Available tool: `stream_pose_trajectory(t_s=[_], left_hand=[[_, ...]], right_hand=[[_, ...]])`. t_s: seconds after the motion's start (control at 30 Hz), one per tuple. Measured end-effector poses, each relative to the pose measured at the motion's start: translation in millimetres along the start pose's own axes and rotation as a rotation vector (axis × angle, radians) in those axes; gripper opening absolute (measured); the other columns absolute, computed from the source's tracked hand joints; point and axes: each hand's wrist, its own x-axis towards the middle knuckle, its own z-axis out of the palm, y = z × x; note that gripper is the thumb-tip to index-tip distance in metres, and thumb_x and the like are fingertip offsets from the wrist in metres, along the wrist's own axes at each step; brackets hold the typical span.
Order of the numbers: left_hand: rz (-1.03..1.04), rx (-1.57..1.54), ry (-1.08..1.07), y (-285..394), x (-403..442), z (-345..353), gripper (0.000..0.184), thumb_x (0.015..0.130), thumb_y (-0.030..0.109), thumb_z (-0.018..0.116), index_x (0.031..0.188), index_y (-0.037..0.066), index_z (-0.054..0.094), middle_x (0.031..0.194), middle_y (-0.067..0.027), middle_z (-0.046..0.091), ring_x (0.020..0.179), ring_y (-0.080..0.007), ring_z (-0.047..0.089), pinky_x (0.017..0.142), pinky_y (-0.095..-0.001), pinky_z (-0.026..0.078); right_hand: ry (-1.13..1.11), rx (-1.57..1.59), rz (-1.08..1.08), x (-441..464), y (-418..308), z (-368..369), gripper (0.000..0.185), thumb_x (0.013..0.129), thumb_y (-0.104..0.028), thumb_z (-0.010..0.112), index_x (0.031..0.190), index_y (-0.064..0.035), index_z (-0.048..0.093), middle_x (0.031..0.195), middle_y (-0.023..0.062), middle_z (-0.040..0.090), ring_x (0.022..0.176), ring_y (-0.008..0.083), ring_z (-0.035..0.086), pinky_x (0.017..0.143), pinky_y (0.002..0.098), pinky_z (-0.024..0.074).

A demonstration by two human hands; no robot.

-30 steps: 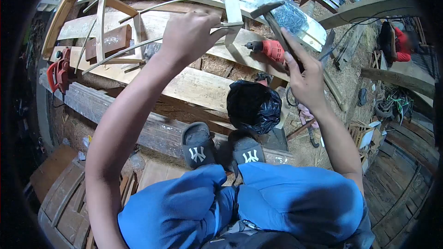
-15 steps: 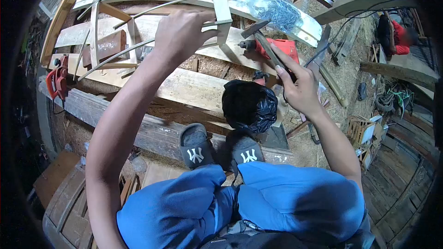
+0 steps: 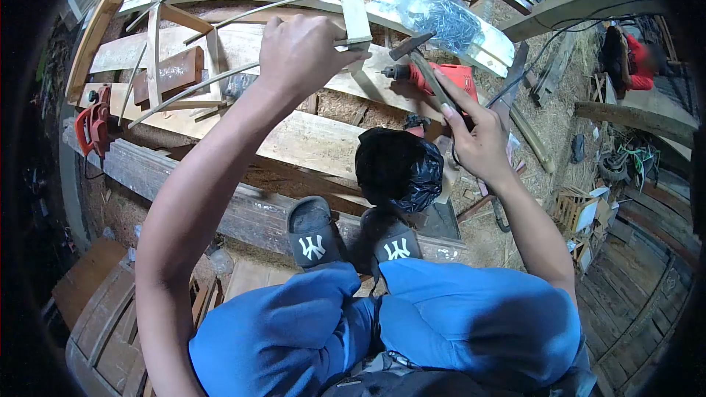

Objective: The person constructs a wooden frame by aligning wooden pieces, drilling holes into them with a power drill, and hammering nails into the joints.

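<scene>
My left hand (image 3: 300, 55) is closed on the near corner of a light wooden frame (image 3: 153, 59), where a thin strip meets a pale upright piece (image 3: 350, 0). The back of this hand hides most of its grip. My right hand (image 3: 479, 136) is wrapped round the wooden handle of a hammer (image 3: 434, 77), thumb lying along it. The hammer's head points up and left, a short way right of the frame's corner. Behind the hammer, a red power drill (image 3: 457, 79) lies on the boards.
An open black plastic bag (image 3: 423, 173) stands before my feet. Beyond the drill lies a clear bag of nails (image 3: 441, 18). A red tool (image 3: 94, 121) rests at the left on long planks (image 3: 309, 136). At the far right a person in red (image 3: 641, 62) sits low.
My left hand has shifted slightly right and down with the frame's corner, nearer the hammer head. My right hand and the hammer have hardly moved.
</scene>
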Motion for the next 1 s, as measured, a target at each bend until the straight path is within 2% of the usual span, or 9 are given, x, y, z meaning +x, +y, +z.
stream_pose_trajectory(t_s=[0.13,0.47,0.57,0.63,0.73,0.8,0.87,0.93,1.0], left_hand=[[0.048,0.053,0.055,0.0,1.4,6.7,0.035,0.084,0.054,0.081,0.093,0.02,0.085,0.067,-0.0076,0.072,0.063,-0.0242,0.07,0.082,-0.0436,0.043],[0.018,0.059,0.013,2.0,1.4,7.9,0.041,0.087,0.057,0.077,0.086,0.016,0.083,0.065,-0.0071,0.071,0.065,-0.0246,0.07,0.089,-0.0452,0.04],[0.024,0.036,0.035,1.0,1.5,8.7,0.041,0.087,0.057,0.077,0.087,0.017,0.083,0.064,-0.0072,0.07,0.064,-0.0246,0.069,0.089,-0.046,0.04],[0.023,0.05,0.046,0.8,2.3,8.8,0.039,0.087,0.059,0.077,0.097,0.023,0.086,0.056,-0.0055,0.066,0.056,-0.0225,0.062,0.086,-0.0404,0.039],[0.034,0.044,0.056,2.7,-1.1,7.4,0.039,0.087,0.06,0.076,0.098,0.024,0.086,0.057,-0.0054,0.066,0.057,-0.0222,0.063,0.088,-0.0403,0.039],[0.03,0.043,0.063,0.8,-0.8,9.6,0.04,0.087,0.061,0.076,0.097,0.024,0.086,0.057,-0.0053,0.066,0.056,-0.0219,0.063,0.088,-0.0403,0.039],[0.03,0.039,0.071,2.1,0.1,10.0,0.041,0.088,0.062,0.075,0.097,0.024,0.086,0.057,-0.0051,0.066,0.056,-0.0216,0.062,0.089,-0.0402,0.039],[-0.005,0.089,0.005,3.6,1.0,8.3,0.035,0.087,0.056,0.078,0.098,0.024,0.086,0.06,-0.0058,0.068,0.059,-0.0233,0.065,0.09,-0.0405,0.042],[0.039,0.059,0.028,-1.2,0.9,10.0,0.031,0.087,0.05,0.079,0.1,0.023,0.085,0.063,-0.0076,0.07,0.062,-0.0258,0.067,0.086,-0.0422,0.046]], right_hand=[[0.014,-0.018,-0.049,0.0,5.3,1.9,0.052,0.103,0.004,0.051,0.152,-0.0109,0.054,0.143,0.021,0.063,0.099,0.0177,0.074,0.076,0.0311,0.0654],[0.006,0.01,0.021,-1.8,5.8,1.8,0.054,0.102,0.005,0.051,0.153,-0.0119,0.054,0.139,0.0209,0.065,0.094,0.0152,0.072,0.076,0.0301,0.0644],[0.016,0.008,0.006,-3.8,9.3,4.0,0.053,0.102,0.005,0.051,0.153,-0.0116,0.054,0.136,0.0203,0.067,0.092,0.0147,0.072,0.078,0.0303,0.0633],[0.018,0.001,-0.004,-5.8,12.8,6.6,0.053,0.103,0.005,0.05,0.153,-0.0113,0.054,0.134,0.0198,0.068,0.091,0.0148,0.072,0.08,0.0309,0.0628],[-0.011,-0.024,0.097,-9.6,25.1,13.2,0.052,0.103,0.002,0.051,0.153,-0.0115,0.054,0.132,0.0179,0.068,0.09,0.0142,0.071,0.083,0.0314,0.0609],[0.053,-0.048,-0.028,-14.7,48.7,22.6,0.052,0.103,0.0,0.053,0.154,-0.0123,0.054,0.126,0.0149,0.071,0.084,0.0126,0.069,0.08,0.0314,0.0584],[0.036,-0.036,0.044,-23.8,63.8,29.4,0.052,0.103,-0.003,0.056,0.153,-0.0128,0.054,0.121,0.014,0.073,0.079,0.0115,0.065,0.076,0.0306,0.0557],[-0.004,0.073,0.274,-31.2,70.8,36.9,0.052,0.102,-0.004,0.058,0.153,-0.0132,0.055,0.118,0.0152,0.074,0.076,0.0115,0.061,0.077,0.0302,0.0546],[0.011,0.048,0.294,-39.0,77.8,44.8,0.049,0.101,-0.006,0.06,0.15,-0.01,0.057,0.117,0.0183,0.074,0.085,0.017,0.069,0.082,0.0316,0.0552]])
